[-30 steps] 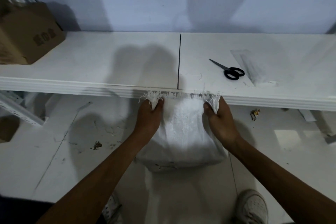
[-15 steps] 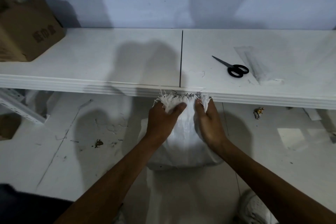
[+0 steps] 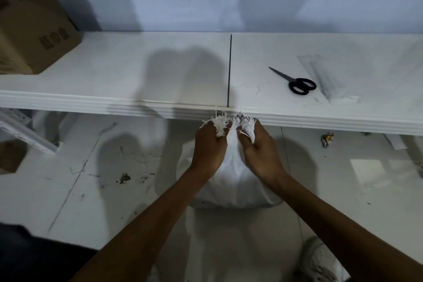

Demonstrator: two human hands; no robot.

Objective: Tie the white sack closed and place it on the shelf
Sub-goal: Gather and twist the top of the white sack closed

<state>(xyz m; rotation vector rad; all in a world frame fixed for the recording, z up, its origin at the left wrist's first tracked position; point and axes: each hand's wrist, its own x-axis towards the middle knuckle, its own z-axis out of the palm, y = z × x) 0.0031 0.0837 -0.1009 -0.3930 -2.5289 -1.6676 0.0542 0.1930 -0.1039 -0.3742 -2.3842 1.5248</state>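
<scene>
Head: left hand (image 3: 209, 147), right hand (image 3: 261, 152) grip white sack's (image 3: 233, 183) frayed top.

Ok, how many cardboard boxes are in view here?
2. One cardboard box sits on the white shelf at far left; a second brown box, cropped by the left edge, lies on the floor below it. Others may be hidden beyond the frame.

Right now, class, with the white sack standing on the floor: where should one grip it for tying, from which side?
Probably the white sack at its bunched neck below the frayed rim, from above, one hand each side, as the left hand and right hand pinch it. Below, the sack bulges full; only the neck is narrow and slack.
</scene>
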